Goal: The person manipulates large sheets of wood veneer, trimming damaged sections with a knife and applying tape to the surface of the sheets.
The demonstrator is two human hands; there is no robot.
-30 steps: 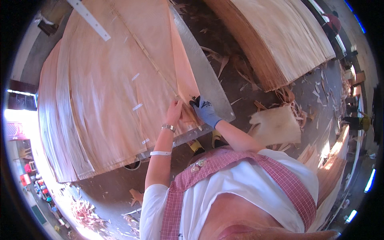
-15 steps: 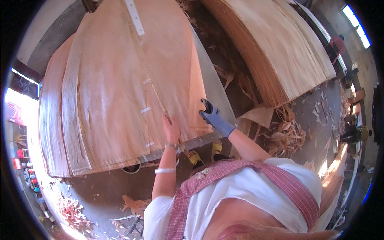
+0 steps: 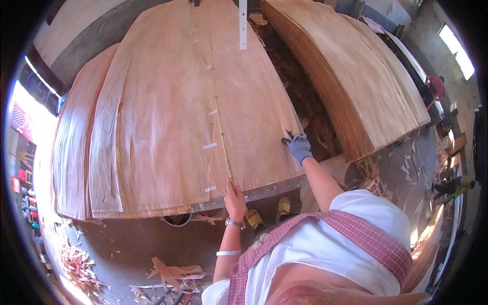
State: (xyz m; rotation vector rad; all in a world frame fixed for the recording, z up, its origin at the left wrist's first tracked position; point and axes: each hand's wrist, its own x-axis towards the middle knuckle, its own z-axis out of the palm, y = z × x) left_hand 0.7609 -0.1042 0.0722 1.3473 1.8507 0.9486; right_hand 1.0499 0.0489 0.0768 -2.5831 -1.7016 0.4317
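Note:
A broad stack of pale pinkish wood veneer sheets [image 3: 168,117] spreads before me, with a lengthwise seam right of its middle. Short white tape strips [image 3: 210,146] cross that seam. My bare left hand [image 3: 235,202], with a watch on its wrist, is closed round the near end of a thin wooden stick [image 3: 222,134] lying along the seam. My right hand [image 3: 299,147], in a blue-grey glove with dark fingertips, rests at the right edge of the top veneer. Its thumb and fingers are apart; the fingers' undersides are hidden.
A white perforated strip [image 3: 243,25] hangs over the far end. At right stands another thick veneer stack [image 3: 356,76], beyond a gap with scraps. Wood shavings [image 3: 79,264] litter the floor. Two people [image 3: 434,90] [image 3: 457,185] are at the far right.
My left hand has moved nearer along the seam with the stick. The gloved right hand has shifted right, onto the veneer's edge. The view has turned, and the top veneer now reaches the table's right edge.

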